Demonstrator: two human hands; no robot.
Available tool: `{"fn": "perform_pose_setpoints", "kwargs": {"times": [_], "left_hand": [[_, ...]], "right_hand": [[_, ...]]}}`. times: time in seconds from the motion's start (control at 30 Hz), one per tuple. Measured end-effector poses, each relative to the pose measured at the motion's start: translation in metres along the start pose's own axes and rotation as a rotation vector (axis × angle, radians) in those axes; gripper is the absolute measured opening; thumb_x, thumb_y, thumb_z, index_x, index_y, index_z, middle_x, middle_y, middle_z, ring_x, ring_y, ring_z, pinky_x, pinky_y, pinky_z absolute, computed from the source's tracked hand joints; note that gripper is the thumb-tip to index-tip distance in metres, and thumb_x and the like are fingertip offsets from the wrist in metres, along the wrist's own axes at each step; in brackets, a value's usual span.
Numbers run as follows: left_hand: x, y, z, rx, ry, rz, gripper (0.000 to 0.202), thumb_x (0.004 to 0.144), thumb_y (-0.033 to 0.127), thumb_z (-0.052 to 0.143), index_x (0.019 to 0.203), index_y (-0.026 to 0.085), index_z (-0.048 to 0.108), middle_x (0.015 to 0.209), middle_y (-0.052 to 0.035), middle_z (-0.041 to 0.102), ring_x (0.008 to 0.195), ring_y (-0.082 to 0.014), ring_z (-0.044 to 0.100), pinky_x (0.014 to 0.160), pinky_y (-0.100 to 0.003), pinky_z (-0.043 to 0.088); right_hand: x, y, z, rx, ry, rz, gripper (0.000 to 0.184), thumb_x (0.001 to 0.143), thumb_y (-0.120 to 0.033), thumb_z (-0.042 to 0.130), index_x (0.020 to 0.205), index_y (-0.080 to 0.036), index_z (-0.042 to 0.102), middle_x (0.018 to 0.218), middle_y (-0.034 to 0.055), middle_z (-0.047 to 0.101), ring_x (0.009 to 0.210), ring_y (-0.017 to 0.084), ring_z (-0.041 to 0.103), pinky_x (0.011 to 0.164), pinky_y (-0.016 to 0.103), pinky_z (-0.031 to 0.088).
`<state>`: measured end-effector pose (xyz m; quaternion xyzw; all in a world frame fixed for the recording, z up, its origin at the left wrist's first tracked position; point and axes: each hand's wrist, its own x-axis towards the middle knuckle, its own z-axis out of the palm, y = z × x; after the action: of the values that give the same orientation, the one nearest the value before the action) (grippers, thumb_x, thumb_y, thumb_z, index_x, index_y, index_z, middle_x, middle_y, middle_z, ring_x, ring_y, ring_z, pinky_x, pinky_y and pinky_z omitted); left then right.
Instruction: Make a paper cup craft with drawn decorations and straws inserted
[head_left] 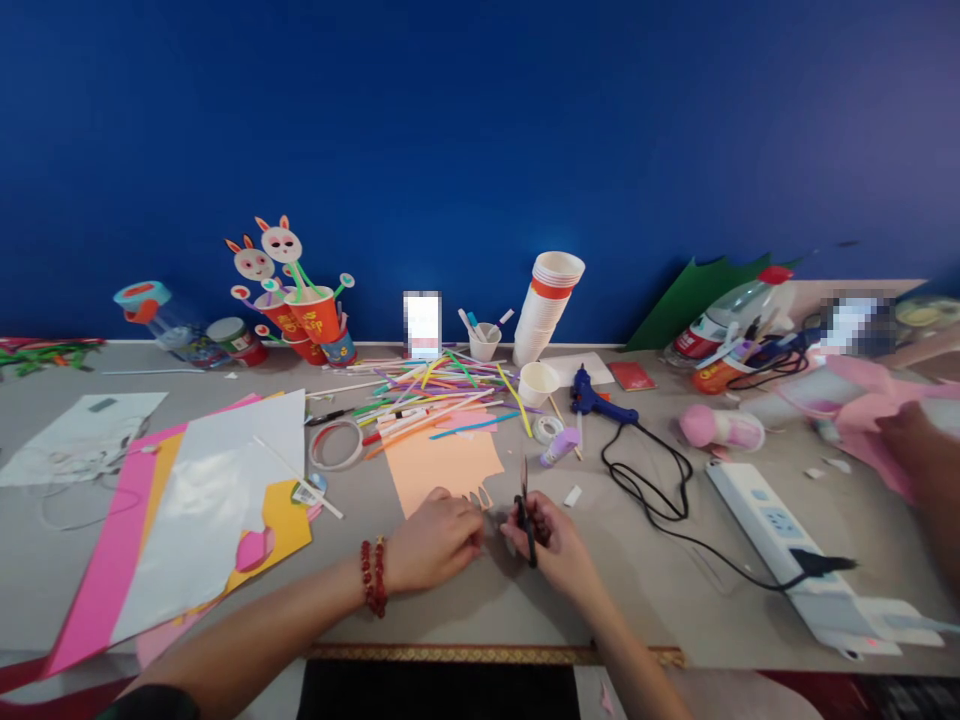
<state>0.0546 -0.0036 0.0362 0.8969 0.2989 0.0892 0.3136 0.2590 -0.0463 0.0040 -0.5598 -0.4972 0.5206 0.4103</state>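
Black-handled scissors (525, 530) are in my right hand (555, 548), with their blades pointing up and away from me. My left hand (439, 540), with red beads at the wrist, has its fingers curled together close to the scissors. What those fingers pinch, if anything, is hidden. Small looped orange paper pieces (480, 497) show just beyond the left knuckles. Under and behind them lies a sheet of light orange paper (420, 465). A purple glue stick (559, 448) and a small white scrap (573, 496) lie beyond the right hand.
Coloured sticks (442, 385) spread across the middle, behind a tape roll (335, 444). Paper sheets (217, 480) cover the left. Stacked cups (541, 310) stand at the back. A glue gun (600, 398) trails its cord towards a power strip (780, 540). Another person's hand (911, 440) holds pink paper.
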Motion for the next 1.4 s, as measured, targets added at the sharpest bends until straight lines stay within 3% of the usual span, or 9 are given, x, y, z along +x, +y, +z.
{"fn": "perform_pose_setpoints", "kwargs": {"times": [0.2,0.33,0.5,0.83,1.17,1.4], "left_hand": [[-0.002,-0.001,-0.020,-0.935,0.199,-0.261,0.013,0.082,0.026,0.057,0.076,0.018,0.050,0.071,0.0017,0.051,0.065,-0.0121,0.045,0.062,-0.024,0.036],[-0.001,0.007,-0.028,-1.180,0.302,-0.280,0.015,0.078,0.025,0.062,0.075,0.017,0.049,0.070,0.0029,0.049,0.062,-0.0100,0.042,0.060,-0.022,0.034],[0.001,0.016,-0.025,-1.305,0.323,-0.228,0.016,0.078,0.023,0.063,0.074,0.017,0.049,0.072,0.0020,0.051,0.065,-0.0097,0.044,0.059,-0.021,0.032],[0.000,0.010,-0.024,-1.443,0.259,-0.221,0.015,0.076,0.019,0.066,0.074,0.017,0.052,0.075,0.0012,0.055,0.068,-0.0109,0.053,0.063,-0.022,0.035],[0.000,0.016,-0.035,-1.373,0.220,-0.245,0.024,0.071,0.027,0.071,0.069,0.017,0.050,0.072,0.0011,0.053,0.065,-0.0111,0.052,0.064,-0.024,0.040],[-0.001,0.014,-0.035,-1.322,0.203,-0.244,0.021,0.072,0.025,0.069,0.071,0.017,0.049,0.075,0.0010,0.053,0.066,-0.0111,0.051,0.063,-0.024,0.038]], "right_hand": [[-0.020,-0.005,0.010,0.103,-0.192,0.060,0.044,0.074,-0.062,0.066,0.072,-0.022,0.047,0.060,-0.0035,0.054,0.047,0.010,0.043,0.044,0.022,0.034],[-0.031,-0.017,0.023,0.245,-0.339,0.129,0.050,0.073,-0.070,0.062,0.075,-0.022,0.048,0.056,-0.0037,0.055,0.036,0.007,0.034,0.036,0.020,0.024],[-0.033,-0.027,0.032,0.285,-0.343,0.131,0.050,0.071,-0.068,0.065,0.073,-0.021,0.048,0.054,-0.0035,0.056,0.038,0.006,0.036,0.037,0.019,0.025],[-0.027,-0.012,0.029,0.310,-0.394,0.163,0.052,0.071,-0.068,0.066,0.073,-0.021,0.043,0.047,-0.0056,0.056,0.029,0.003,0.029,0.030,0.016,0.020],[-0.027,-0.014,0.026,0.306,-0.421,0.203,0.055,0.067,-0.069,0.069,0.070,-0.021,0.042,0.045,-0.0057,0.056,0.028,0.003,0.028,0.030,0.017,0.017],[-0.027,-0.015,0.024,0.319,-0.421,0.173,0.053,0.068,-0.066,0.071,0.069,-0.021,0.043,0.045,-0.0063,0.056,0.029,0.003,0.028,0.032,0.017,0.018]]}}
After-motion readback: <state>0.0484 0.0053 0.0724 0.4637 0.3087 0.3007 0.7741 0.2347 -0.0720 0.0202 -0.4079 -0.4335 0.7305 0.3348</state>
